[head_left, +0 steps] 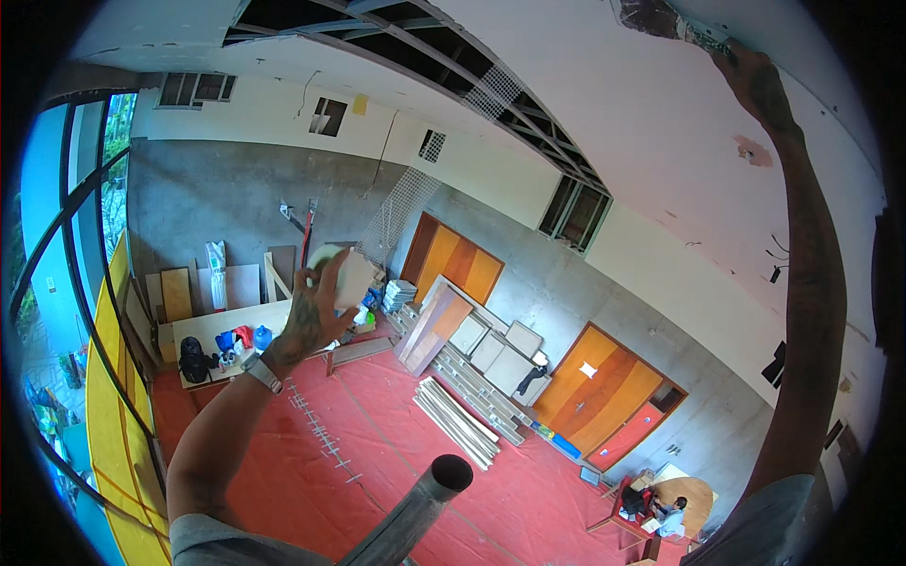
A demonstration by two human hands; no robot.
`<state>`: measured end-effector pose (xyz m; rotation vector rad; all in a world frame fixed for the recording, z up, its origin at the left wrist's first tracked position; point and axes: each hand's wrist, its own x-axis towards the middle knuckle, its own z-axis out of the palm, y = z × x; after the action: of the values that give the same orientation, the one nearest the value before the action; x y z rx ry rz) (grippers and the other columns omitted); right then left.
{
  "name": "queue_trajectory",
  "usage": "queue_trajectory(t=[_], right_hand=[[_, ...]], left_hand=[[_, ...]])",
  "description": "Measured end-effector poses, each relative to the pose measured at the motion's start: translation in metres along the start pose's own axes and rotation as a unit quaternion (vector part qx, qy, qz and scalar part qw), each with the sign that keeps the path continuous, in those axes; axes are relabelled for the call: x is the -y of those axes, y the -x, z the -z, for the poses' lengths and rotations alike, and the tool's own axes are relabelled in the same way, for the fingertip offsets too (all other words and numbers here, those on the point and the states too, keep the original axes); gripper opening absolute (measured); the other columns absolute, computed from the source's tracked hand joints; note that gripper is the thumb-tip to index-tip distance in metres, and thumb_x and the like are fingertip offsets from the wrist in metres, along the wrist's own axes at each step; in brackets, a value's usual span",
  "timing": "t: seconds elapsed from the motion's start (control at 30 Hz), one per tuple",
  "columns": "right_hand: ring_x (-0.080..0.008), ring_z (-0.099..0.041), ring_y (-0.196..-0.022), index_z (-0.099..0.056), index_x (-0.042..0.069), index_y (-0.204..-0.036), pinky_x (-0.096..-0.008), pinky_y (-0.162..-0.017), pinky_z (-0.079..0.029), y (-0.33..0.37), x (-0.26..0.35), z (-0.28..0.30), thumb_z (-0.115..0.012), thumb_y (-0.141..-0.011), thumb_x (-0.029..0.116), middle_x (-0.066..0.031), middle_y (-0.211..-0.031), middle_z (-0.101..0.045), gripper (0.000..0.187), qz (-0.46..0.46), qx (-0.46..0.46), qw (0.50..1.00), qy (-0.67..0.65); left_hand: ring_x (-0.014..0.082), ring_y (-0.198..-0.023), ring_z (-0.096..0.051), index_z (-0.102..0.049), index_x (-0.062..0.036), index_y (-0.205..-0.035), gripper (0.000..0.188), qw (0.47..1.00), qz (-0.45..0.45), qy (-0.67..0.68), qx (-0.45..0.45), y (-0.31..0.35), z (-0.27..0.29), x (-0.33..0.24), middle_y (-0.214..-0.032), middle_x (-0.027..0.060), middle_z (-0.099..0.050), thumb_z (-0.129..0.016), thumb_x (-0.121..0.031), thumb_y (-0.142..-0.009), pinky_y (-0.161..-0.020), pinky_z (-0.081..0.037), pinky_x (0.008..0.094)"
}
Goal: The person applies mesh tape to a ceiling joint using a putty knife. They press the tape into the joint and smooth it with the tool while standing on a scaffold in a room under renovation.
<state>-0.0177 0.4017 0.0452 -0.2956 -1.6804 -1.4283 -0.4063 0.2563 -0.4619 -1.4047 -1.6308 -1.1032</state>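
High at the upper right, my right hand (755,85) is closed round the handle of a putty knife (651,17). Its wide, smeared blade lies at the white ceiling (679,113). My left hand (313,307), with a watch on the wrist, is raised at left of centre. Its fingers and thumb grip a flat beige plate (357,279), partly hidden behind the hand. A pale rounded edge shows at the fingertips, too unclear to name.
A metal pipe end (451,474) rises close in front of me. Far below lie a red floor covering (377,453), stacked boards (458,422) and a cluttered table (198,330). A person (672,517) sits at lower right. The ceiling has an open framed gap (453,66).
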Motion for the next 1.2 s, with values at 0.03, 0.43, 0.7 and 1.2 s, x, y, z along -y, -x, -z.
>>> queue_trajectory(t=[0.03, 0.43, 0.7, 1.2], right_hand=[[-0.0393, -0.061, -0.073, -0.06, -0.001, -0.102, -0.0425, -0.066, -0.049, 0.0, -0.004, -0.002, -0.059, -0.087, 0.022, -0.0233, -0.077, -0.062, 0.028, 0.018, -0.017, 1.0, 0.007], [-0.0369, -0.061, -0.072, -0.06, 0.002, -0.11, -0.0407, -0.067, -0.048, 0.016, 0.009, -0.017, -0.058, -0.088, 0.025, -0.0231, -0.079, -0.062, 0.031, -0.032, 0.017, 0.997, -0.071], [-0.0376, -0.06, -0.071, -0.06, 0.001, -0.103, -0.0406, -0.064, -0.048, 0.006, 0.023, -0.047, -0.059, -0.088, 0.025, -0.0227, -0.077, -0.061, 0.028, -0.023, -0.013, 0.996, -0.088], [-0.0404, -0.062, -0.075, -0.06, 0.002, -0.099, -0.0429, -0.066, -0.05, -0.017, 0.06, -0.079, -0.058, -0.088, 0.027, -0.0232, -0.077, -0.063, 0.028, -0.019, -0.042, 0.998, -0.038]], left_hand=[[0.0334, -0.097, -0.056, -0.026, -0.0026, -0.139, 0.084, 1.0, -0.011, 0.01, 0.006, 0.01, -0.003, 0.005, -0.121, 0.0202, -0.052, -0.073, -0.017, -0.071, -0.09, -0.037, 0.0442], [0.0338, -0.083, -0.067, -0.05, -0.007, -0.125, 0.058, 0.966, 0.05, 0.179, -0.181, -0.118, 0.052, -0.014, -0.091, 0.0213, -0.066, -0.072, -0.019, -0.072, -0.075, -0.053, 0.0424], [0.0369, -0.089, -0.065, -0.049, 0.001, -0.121, 0.063, 0.941, 0.218, 0.032, -0.258, -0.184, 0.078, 0.036, -0.095, 0.0247, -0.065, -0.07, -0.027, -0.069, -0.08, -0.052, 0.0402], [0.0392, -0.108, -0.055, -0.051, 0.0017, -0.119, 0.066, 0.966, 0.206, 0.062, -0.145, -0.169, 0.012, 0.122, -0.112, 0.027, -0.058, -0.07, -0.027, -0.063, -0.092, -0.044, 0.042]])
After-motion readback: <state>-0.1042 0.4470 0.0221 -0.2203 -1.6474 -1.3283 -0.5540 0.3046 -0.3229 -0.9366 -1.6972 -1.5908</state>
